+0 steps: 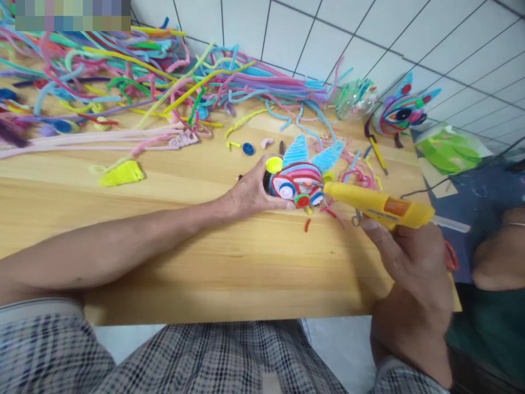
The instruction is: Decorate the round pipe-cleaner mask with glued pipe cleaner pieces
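Observation:
My left hand (254, 189) is closed around the side of a colourful pipe-cleaner animal head (298, 174) above the wooden table. The head has two light-blue ears, coiled eyes and a red nose ringed with green. In my right hand (406, 251) is a yellow glue gun (377, 205), its handle inside my closed fingers. The glue gun's nozzle points left and meets the striped front of the head, between the ears and the nose; whether it touches, I cannot tell. A short red-brown snippet (307, 225) lies just below the head.
Heaps of pipe cleaners (123, 71) cover the table's back left. A yellow felt-like piece (122, 173) and a blue coil (248, 148) lie nearer. A second animal head (400, 114), a yellow cutter (378, 155) and a green packet (449, 149) are at the back right. Another person's arm (500, 251) rests at right.

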`<state>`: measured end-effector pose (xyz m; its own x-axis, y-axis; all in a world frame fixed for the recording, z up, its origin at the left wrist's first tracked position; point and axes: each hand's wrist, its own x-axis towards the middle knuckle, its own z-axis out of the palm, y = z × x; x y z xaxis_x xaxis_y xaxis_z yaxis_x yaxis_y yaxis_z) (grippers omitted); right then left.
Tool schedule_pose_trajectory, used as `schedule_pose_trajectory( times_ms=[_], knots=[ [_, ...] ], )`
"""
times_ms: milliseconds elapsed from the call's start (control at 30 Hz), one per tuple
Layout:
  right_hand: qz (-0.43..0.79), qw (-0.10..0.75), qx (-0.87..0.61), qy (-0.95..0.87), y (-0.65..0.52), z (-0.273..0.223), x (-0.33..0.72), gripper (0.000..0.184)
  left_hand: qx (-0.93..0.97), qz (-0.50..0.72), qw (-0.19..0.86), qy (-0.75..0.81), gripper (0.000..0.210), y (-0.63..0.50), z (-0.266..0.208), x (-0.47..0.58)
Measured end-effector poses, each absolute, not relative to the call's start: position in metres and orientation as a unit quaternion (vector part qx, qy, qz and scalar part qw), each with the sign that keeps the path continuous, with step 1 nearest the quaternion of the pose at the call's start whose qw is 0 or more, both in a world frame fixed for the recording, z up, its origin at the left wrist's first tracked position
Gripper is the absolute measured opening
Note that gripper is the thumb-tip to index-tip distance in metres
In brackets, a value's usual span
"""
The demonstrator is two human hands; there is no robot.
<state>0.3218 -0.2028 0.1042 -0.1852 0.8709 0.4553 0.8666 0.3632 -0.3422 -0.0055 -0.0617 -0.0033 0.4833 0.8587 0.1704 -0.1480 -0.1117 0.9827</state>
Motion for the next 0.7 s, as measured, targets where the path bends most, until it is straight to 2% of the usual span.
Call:
schedule_pose_trajectory(
  times_ms=[133, 300, 467, 567, 700],
  knots=[
    [0.001, 0.297, -0.572, -0.765, -0.202, 0.107, 0.32, 0.036, 0.619, 0.41, 0.598, 0.301, 0.11, -0.061, -0.006, -0.007],
    [0.028, 0.253, -0.585, -0.77, -0.2, 0.119, 0.317, 0.056, 0.622, 0.42, 0.595, 0.286, 0.107, -0.06, -0.006, -0.007],
    [0.039, 0.243, -0.597, -0.764, -0.198, 0.124, 0.317, 0.064, 0.625, 0.42, 0.593, 0.286, 0.107, -0.059, -0.009, -0.01],
    [0.057, 0.248, -0.603, -0.756, -0.199, 0.123, 0.315, 0.063, 0.624, 0.428, 0.585, 0.292, 0.109, -0.058, -0.011, -0.01],
    [0.07, 0.262, -0.612, -0.742, -0.2, 0.121, 0.314, 0.043, 0.626, 0.431, 0.575, 0.303, 0.108, -0.059, -0.011, -0.01]
  ],
)
